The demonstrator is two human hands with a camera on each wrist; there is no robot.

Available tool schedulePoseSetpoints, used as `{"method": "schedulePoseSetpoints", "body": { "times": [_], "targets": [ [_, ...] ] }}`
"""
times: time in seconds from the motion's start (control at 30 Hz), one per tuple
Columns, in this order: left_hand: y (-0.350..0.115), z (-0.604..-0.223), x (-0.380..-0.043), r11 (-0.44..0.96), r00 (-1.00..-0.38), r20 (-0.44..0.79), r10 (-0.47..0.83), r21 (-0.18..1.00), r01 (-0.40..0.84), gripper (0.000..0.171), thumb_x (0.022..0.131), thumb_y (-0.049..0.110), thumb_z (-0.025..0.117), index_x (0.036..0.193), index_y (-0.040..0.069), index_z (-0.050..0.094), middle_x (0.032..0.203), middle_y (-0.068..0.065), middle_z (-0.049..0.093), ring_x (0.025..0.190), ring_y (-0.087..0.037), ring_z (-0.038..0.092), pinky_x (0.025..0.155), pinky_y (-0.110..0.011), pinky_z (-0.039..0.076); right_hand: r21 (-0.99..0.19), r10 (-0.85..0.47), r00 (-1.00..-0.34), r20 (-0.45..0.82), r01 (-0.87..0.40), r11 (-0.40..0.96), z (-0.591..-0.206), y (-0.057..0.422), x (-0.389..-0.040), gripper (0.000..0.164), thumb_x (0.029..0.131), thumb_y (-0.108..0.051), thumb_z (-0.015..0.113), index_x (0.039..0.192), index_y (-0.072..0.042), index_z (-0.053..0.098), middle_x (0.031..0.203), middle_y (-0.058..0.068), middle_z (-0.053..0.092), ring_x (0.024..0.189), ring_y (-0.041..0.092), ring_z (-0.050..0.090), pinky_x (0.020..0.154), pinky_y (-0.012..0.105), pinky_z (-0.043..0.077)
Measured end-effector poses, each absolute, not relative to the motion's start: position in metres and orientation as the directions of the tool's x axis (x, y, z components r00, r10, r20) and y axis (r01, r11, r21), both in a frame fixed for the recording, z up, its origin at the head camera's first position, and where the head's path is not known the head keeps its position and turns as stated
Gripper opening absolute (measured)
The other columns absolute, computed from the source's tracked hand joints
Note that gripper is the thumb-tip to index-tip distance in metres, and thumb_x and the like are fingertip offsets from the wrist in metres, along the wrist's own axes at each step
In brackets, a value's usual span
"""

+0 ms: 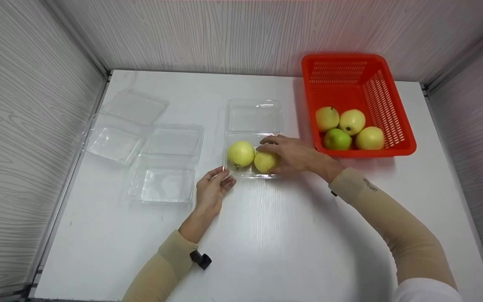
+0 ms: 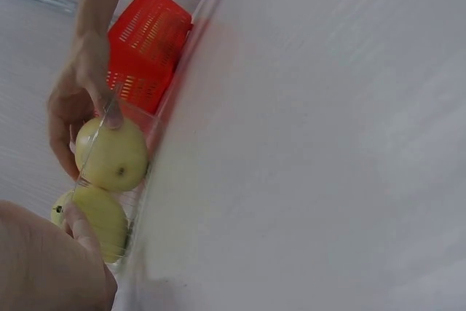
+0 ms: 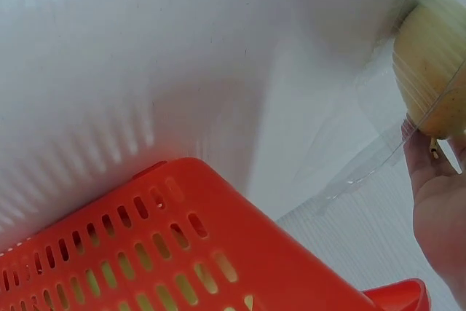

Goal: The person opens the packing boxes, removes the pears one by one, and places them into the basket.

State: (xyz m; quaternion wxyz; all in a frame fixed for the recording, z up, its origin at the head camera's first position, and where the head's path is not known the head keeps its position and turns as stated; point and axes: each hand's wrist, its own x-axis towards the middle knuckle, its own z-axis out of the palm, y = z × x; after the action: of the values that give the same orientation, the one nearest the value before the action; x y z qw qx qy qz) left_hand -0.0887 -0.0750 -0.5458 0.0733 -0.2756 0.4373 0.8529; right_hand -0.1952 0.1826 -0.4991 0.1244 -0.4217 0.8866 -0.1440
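Note:
An open clear plastic clamshell box [image 1: 255, 115] lies mid-table, its lid folded back. Two round yellow-green pears sit side by side in its near half: a left pear [image 1: 240, 154] and a right pear [image 1: 265, 162]. My right hand [image 1: 294, 155] grips the right pear from above, fingers and thumb around it; the left wrist view shows this pear [image 2: 116, 154] inside the box wall. At the box's near left corner my left hand [image 1: 212, 188] pinches the rim between thumb and fingers. In the right wrist view the fingers of the right hand [image 3: 440, 209] touch a pear [image 3: 433, 71] near its stem.
A red plastic basket [image 1: 401, 126] stands at the back right, holding several yellow-green fruits [image 1: 352, 121] and a greener one [image 1: 337, 139]. Left of the box lie two more open clear clamshell boxes, one nearer [image 1: 166, 184] and one farther back [image 1: 115, 144]. Panels wall the table's back and sides.

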Motion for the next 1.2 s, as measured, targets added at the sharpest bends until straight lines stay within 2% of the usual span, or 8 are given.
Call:
{"method": "schedulePoseSetpoints", "body": {
  "times": [0.27, 0.47, 0.7, 1.0, 1.2],
  "targets": [
    [-0.075, -0.546, -0.089, -0.608, -0.835, -0.536, -0.121, 0.705, -0.364, 0.029, 0.101, -0.002, 0.064, 0.128, -0.006, 0.054, 0.108, -0.011, 0.066, 0.083, -0.015, 0.070, 0.081, -0.025, 0.067, -0.404, -0.786, -0.614, -0.070, -0.703, 0.585, -0.501, 0.183, -0.195, 0.059, 0.089, -0.035, 0.085, 0.142, -0.020, 0.063, 0.145, 0.006, 0.062, 0.140, 0.031, 0.056, 0.114, 0.052, 0.055],
    [-0.076, -0.546, -0.088, -0.598, -0.838, -0.534, -0.110, 0.709, -0.374, 0.029, 0.102, 0.000, 0.064, 0.128, -0.004, 0.054, 0.110, -0.009, 0.064, 0.088, -0.016, 0.069, 0.085, -0.026, 0.067, -0.406, -0.780, -0.623, -0.056, -0.699, 0.588, -0.498, 0.184, -0.195, 0.059, 0.089, -0.036, 0.084, 0.142, -0.022, 0.063, 0.146, 0.006, 0.062, 0.141, 0.031, 0.055, 0.115, 0.054, 0.055],
    [-0.076, -0.546, -0.088, -0.612, -0.833, -0.540, -0.124, 0.702, -0.364, 0.027, 0.100, -0.001, 0.066, 0.125, -0.004, 0.055, 0.108, -0.011, 0.066, 0.083, -0.015, 0.070, 0.083, -0.026, 0.067, -0.411, -0.766, -0.642, -0.036, -0.689, 0.597, -0.487, 0.188, -0.195, 0.059, 0.090, -0.038, 0.082, 0.144, -0.024, 0.063, 0.146, 0.006, 0.061, 0.139, 0.031, 0.057, 0.112, 0.056, 0.056],
    [-0.074, -0.546, -0.089, -0.611, -0.824, -0.550, -0.137, 0.701, -0.366, 0.026, 0.100, -0.003, 0.065, 0.125, -0.005, 0.057, 0.102, -0.007, 0.066, 0.082, -0.015, 0.070, 0.080, -0.026, 0.067, -0.401, -0.782, -0.621, 0.048, -0.729, 0.555, -0.469, 0.193, -0.194, 0.057, 0.088, -0.035, 0.086, 0.138, -0.019, 0.065, 0.140, 0.008, 0.064, 0.128, 0.031, 0.064, 0.103, 0.051, 0.062],
    [-0.075, -0.546, -0.090, -0.616, -0.822, -0.552, -0.138, 0.698, -0.365, 0.026, 0.100, -0.003, 0.065, 0.125, -0.005, 0.057, 0.102, -0.008, 0.067, 0.082, -0.015, 0.071, 0.080, -0.026, 0.067, -0.403, -0.779, -0.619, 0.097, -0.741, 0.538, -0.453, 0.198, -0.193, 0.057, 0.087, -0.040, 0.086, 0.136, -0.019, 0.066, 0.137, 0.006, 0.066, 0.127, 0.029, 0.065, 0.100, 0.049, 0.063]
  ]
}}
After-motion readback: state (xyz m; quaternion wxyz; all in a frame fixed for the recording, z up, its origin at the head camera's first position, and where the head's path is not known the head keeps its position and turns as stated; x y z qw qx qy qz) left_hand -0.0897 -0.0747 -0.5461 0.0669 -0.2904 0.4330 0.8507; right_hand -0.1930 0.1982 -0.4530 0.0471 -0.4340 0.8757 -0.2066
